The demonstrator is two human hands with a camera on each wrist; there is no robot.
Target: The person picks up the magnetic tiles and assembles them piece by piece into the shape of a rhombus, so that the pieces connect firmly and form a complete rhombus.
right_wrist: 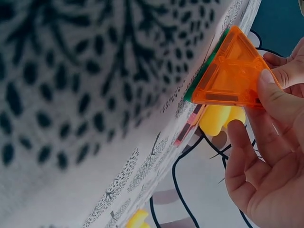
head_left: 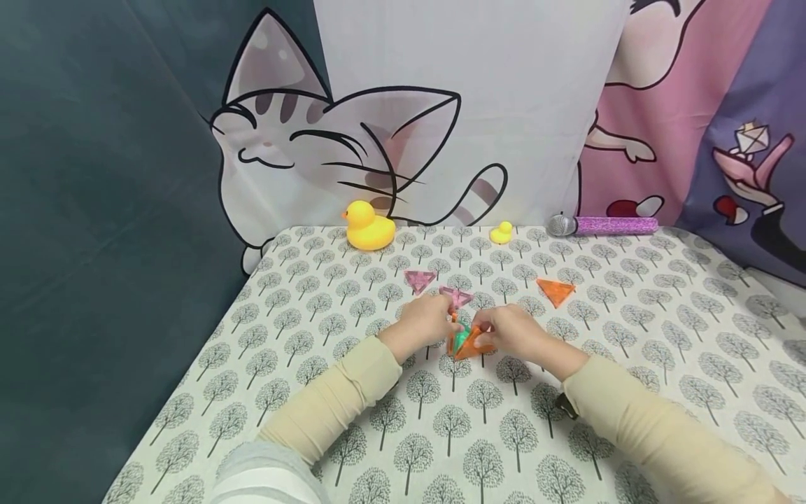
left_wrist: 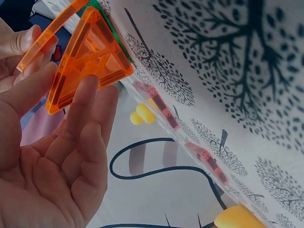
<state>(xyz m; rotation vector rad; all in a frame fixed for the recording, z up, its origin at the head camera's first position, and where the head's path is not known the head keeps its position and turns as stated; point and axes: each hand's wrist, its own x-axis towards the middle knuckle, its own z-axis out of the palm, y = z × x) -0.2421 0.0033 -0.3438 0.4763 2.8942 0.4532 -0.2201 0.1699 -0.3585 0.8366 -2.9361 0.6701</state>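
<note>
My left hand (head_left: 423,325) pinches an orange triangular magnetic tile (left_wrist: 90,59) between thumb and fingers. A second orange triangular magnetic tile (right_wrist: 232,71) is gripped near one corner by my right hand (head_left: 518,332), thumb on its face. Both orange tiles stand on edge, tilted, beside a green tile (head_left: 462,337) that lies low at the cloth. In the right wrist view, the held tile's lower edge meets the green tile's edge. The head view leaves much of the green tile hidden behind the orange ones and the fingers.
Two pink triangular tiles (head_left: 419,281) lie just beyond my left hand. Farther right is a loose orange triangular tile (head_left: 556,291). Along the back edge sit a large yellow duck (head_left: 370,228), a small duck (head_left: 502,233) and a purple microphone (head_left: 604,225). Tree-patterned cloth (head_left: 485,427) covers the table.
</note>
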